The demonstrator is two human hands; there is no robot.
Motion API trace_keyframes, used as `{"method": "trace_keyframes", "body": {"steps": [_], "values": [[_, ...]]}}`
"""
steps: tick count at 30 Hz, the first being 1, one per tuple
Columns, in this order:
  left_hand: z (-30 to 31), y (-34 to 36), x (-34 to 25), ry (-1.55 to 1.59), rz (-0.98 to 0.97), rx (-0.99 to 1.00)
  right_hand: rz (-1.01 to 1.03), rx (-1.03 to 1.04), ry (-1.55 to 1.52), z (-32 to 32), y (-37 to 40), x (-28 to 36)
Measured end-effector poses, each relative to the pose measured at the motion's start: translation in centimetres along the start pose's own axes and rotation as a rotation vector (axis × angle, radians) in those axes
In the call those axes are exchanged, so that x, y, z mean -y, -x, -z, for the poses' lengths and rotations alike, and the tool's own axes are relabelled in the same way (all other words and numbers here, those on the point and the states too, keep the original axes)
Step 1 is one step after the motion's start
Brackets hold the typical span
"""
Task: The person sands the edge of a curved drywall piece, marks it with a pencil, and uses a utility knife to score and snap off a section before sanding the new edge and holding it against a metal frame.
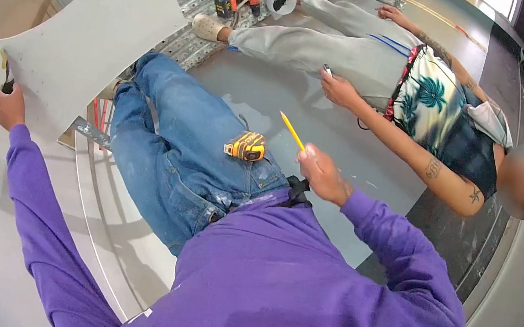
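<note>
Hands are shown well apart, the left hand (8,106) closed on the edge of a pale board (89,28) held out to the side, the right hand (323,174) pinched around a yellow pencil (292,131) just above a tape measure (245,146) clipped at the jeans (173,148), another person (391,67) seated nearby.

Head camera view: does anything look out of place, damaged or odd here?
Nothing looks spilled or broken. The grey board in the left hand has a curved cutout along one edge, and tools lie jumbled on the metal track beside a co-worker's foot.
</note>
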State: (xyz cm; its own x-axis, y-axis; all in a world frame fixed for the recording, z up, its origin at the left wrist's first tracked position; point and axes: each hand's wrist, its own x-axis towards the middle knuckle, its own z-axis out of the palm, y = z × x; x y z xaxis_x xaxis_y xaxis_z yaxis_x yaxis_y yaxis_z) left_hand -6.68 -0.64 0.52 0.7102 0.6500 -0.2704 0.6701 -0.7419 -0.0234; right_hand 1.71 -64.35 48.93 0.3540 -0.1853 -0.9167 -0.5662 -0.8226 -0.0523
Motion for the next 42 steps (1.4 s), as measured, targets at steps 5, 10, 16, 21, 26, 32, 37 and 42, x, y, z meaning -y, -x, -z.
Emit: {"method": "trace_keyframes", "body": {"steps": [5, 10, 16, 21, 26, 32, 37, 42], "values": [[0.1, -1.6, 0.6, 0.050, 0.083, 0.153, 0.364, -0.315, 0.297, -0.2, 2.8, -0.2], [0.6, -1.1, 0.0, 0.082, 0.079, 0.081, 0.511, -0.231, 0.370, 1.2, 3.5, 2.0], [0.8, -0.7, -0.1, 0.095, 0.067, 0.049, 0.839, -0.032, 0.509, -0.5, 2.4, 1.4], [1.3, -0.1, -0.6, 0.107, 0.092, 0.031, 1.024, 0.037, 0.559, -1.0, -0.2, 0.8], [1.8, 0.7, -1.2, 0.109, 0.109, -0.004, 1.094, 0.019, 0.659, -0.5, -0.8, -0.5], [2.7, 1.3, -2.2, 0.093, 0.132, -0.026, 1.159, 0.095, 0.778, -0.4, -2.1, 0.1], [3.1, 1.8, -2.5, 0.151, 0.148, -0.020, 1.226, -0.020, 0.834, -1.6, -5.0, -0.7], [3.5, 2.3, -3.1, 0.170, 0.159, -0.074, 1.133, -0.005, 0.972, -1.0, -7.1, -1.6]]}}
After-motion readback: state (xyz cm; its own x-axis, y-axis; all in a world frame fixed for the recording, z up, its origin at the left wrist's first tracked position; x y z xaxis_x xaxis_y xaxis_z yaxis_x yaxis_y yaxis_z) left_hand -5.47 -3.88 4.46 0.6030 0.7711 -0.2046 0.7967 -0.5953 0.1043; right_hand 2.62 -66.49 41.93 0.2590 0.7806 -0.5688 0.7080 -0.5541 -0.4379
